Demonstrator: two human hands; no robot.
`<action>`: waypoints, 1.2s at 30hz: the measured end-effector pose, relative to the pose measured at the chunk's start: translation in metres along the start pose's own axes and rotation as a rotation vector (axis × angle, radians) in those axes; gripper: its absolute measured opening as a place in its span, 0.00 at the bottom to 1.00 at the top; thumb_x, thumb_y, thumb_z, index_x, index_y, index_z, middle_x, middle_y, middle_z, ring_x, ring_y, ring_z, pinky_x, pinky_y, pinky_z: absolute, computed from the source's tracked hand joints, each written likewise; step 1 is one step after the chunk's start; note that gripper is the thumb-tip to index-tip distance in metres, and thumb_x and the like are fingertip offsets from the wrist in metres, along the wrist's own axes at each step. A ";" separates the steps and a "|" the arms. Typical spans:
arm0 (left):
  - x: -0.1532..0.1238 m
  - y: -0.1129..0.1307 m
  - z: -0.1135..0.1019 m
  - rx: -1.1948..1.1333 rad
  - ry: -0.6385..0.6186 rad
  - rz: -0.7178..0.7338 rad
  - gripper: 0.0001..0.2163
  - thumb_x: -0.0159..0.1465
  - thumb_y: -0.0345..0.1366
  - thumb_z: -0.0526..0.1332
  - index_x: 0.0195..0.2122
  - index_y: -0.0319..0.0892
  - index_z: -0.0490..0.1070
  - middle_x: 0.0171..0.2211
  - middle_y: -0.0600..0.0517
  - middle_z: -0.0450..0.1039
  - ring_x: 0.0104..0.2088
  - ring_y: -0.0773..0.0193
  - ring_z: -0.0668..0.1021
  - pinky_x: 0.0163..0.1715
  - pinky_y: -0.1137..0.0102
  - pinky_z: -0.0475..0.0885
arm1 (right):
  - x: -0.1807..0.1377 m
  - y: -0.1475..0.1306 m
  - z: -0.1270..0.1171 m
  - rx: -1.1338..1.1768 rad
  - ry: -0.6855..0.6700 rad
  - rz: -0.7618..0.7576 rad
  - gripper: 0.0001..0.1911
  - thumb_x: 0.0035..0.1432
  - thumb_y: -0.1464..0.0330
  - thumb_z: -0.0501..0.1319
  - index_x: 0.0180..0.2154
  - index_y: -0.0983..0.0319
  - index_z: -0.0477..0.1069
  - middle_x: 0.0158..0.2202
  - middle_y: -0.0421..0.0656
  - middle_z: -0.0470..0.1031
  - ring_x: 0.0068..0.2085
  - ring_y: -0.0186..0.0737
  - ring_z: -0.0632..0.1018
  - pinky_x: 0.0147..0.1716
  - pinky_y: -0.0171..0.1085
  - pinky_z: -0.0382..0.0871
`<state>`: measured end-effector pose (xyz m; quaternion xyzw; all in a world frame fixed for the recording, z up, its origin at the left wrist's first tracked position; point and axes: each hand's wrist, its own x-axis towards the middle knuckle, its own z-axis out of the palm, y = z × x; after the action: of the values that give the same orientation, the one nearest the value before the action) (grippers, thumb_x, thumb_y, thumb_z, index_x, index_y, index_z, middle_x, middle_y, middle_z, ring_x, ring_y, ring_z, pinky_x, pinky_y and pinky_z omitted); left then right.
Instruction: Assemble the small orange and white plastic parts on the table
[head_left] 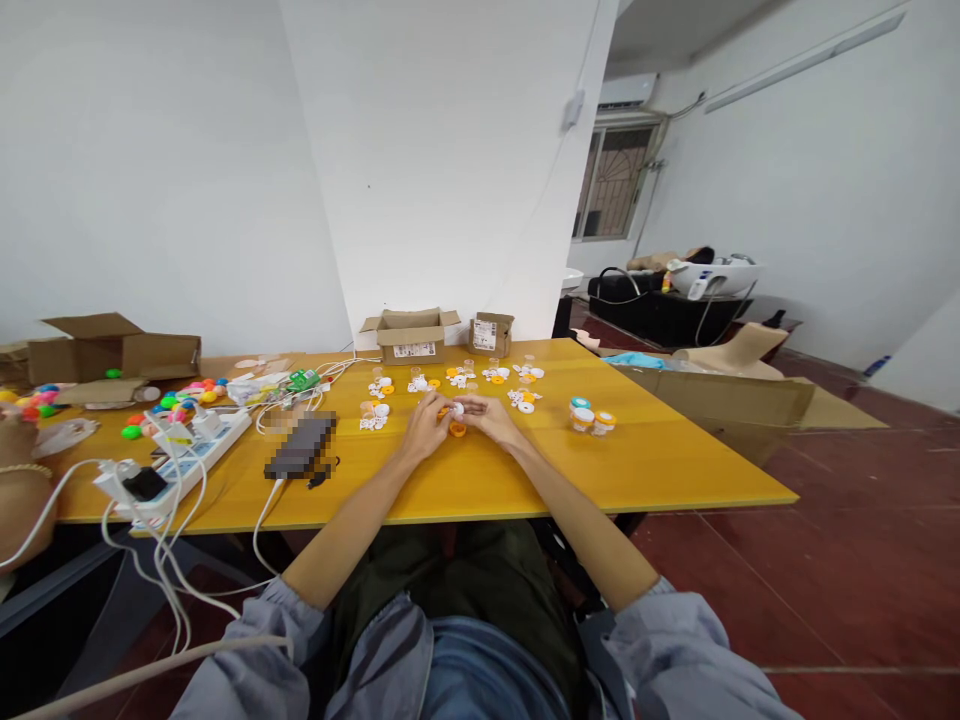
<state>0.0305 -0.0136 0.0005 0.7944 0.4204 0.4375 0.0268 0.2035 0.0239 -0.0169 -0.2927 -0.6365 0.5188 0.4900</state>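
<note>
At the middle of the table, my left hand [427,426] and my right hand [489,418] meet, with fingers curled around a small white round piece [458,409]. Both hands seem to grip it from opposite sides; fingers cover part of it. Just under my fingertips an orange ring-shaped piece [457,429] shows, and I cannot tell whether it touches the white one. Beyond the hands lie several little groups of white and orange parts with clear cups, such as a left pile [373,415] and a right pile [523,400]. Small lidded jars [582,418] with teal, white and orange tops stand to the right.
Two cardboard boxes, a wider one [412,337] and a smaller one [491,334], stand at the back edge. To the left are a power strip [199,460] with cables, a dark blurred device [302,447] and colourful balls [176,400]. Another person's arm [26,490] shows far left.
</note>
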 end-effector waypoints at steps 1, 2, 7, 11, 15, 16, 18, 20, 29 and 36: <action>0.000 0.000 0.000 -0.002 0.000 -0.004 0.04 0.64 0.31 0.62 0.37 0.46 0.76 0.35 0.52 0.72 0.37 0.61 0.77 0.43 0.66 0.74 | 0.000 -0.001 0.000 0.003 0.002 0.002 0.23 0.36 0.63 0.76 0.38 0.59 0.81 0.38 0.44 0.83 0.43 0.47 0.82 0.50 0.48 0.74; 0.000 0.000 0.000 -0.004 0.000 -0.011 0.04 0.64 0.31 0.61 0.37 0.46 0.76 0.35 0.52 0.72 0.37 0.61 0.76 0.43 0.66 0.74 | -0.001 -0.001 0.001 0.009 0.004 0.004 0.23 0.36 0.63 0.77 0.38 0.60 0.81 0.38 0.44 0.83 0.43 0.47 0.82 0.50 0.48 0.74; 0.000 0.004 -0.001 -0.017 -0.010 -0.075 0.04 0.64 0.33 0.61 0.35 0.45 0.76 0.36 0.51 0.72 0.37 0.61 0.77 0.43 0.65 0.73 | -0.004 -0.007 0.005 0.043 -0.006 0.017 0.22 0.34 0.65 0.77 0.37 0.59 0.81 0.37 0.43 0.83 0.41 0.47 0.82 0.49 0.48 0.75; 0.000 0.006 -0.003 -0.021 -0.027 -0.098 0.04 0.65 0.33 0.60 0.35 0.45 0.76 0.36 0.51 0.73 0.37 0.60 0.77 0.43 0.65 0.73 | -0.005 -0.009 0.006 0.037 -0.012 0.021 0.21 0.35 0.66 0.76 0.37 0.59 0.80 0.37 0.44 0.83 0.41 0.46 0.82 0.49 0.48 0.75; 0.001 0.008 -0.003 -0.022 -0.034 -0.106 0.05 0.64 0.32 0.60 0.35 0.45 0.75 0.36 0.51 0.73 0.37 0.61 0.77 0.43 0.66 0.73 | -0.004 -0.009 0.005 0.015 0.001 0.026 0.21 0.35 0.67 0.76 0.37 0.59 0.80 0.37 0.43 0.83 0.40 0.45 0.82 0.49 0.47 0.75; 0.001 0.008 -0.003 -0.022 -0.032 -0.109 0.04 0.64 0.32 0.60 0.35 0.44 0.75 0.36 0.51 0.73 0.37 0.61 0.77 0.43 0.66 0.73 | -0.004 -0.008 0.005 0.013 0.011 0.025 0.21 0.35 0.67 0.76 0.36 0.59 0.80 0.37 0.43 0.83 0.41 0.45 0.82 0.49 0.47 0.75; 0.001 0.009 -0.003 -0.022 -0.029 -0.116 0.04 0.64 0.31 0.61 0.34 0.44 0.75 0.36 0.51 0.73 0.37 0.61 0.77 0.43 0.66 0.73 | -0.002 -0.007 0.004 0.012 0.033 0.021 0.21 0.34 0.67 0.76 0.36 0.59 0.79 0.36 0.43 0.82 0.41 0.44 0.82 0.49 0.46 0.74; 0.001 0.010 -0.004 -0.027 -0.031 -0.123 0.03 0.63 0.31 0.61 0.34 0.44 0.75 0.36 0.51 0.74 0.37 0.61 0.77 0.44 0.65 0.72 | -0.001 -0.007 0.003 0.018 0.043 0.015 0.21 0.34 0.67 0.76 0.35 0.59 0.79 0.36 0.42 0.82 0.41 0.44 0.81 0.49 0.46 0.74; 0.002 0.010 -0.003 -0.034 -0.041 -0.134 0.03 0.63 0.31 0.61 0.34 0.44 0.74 0.35 0.51 0.73 0.37 0.61 0.76 0.42 0.66 0.72 | -0.001 -0.005 0.003 0.025 0.031 -0.003 0.21 0.34 0.66 0.76 0.35 0.59 0.79 0.36 0.42 0.82 0.40 0.43 0.81 0.48 0.45 0.75; 0.002 0.008 -0.002 -0.023 -0.026 -0.131 0.03 0.60 0.29 0.63 0.31 0.44 0.72 0.35 0.51 0.72 0.34 0.62 0.76 0.39 0.66 0.73 | -0.003 -0.007 0.004 0.011 -0.004 -0.019 0.21 0.35 0.62 0.76 0.36 0.59 0.80 0.37 0.43 0.83 0.40 0.45 0.82 0.47 0.45 0.76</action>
<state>0.0347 -0.0183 0.0060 0.7704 0.4661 0.4293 0.0702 0.2020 0.0175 -0.0112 -0.2829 -0.6372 0.5180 0.4955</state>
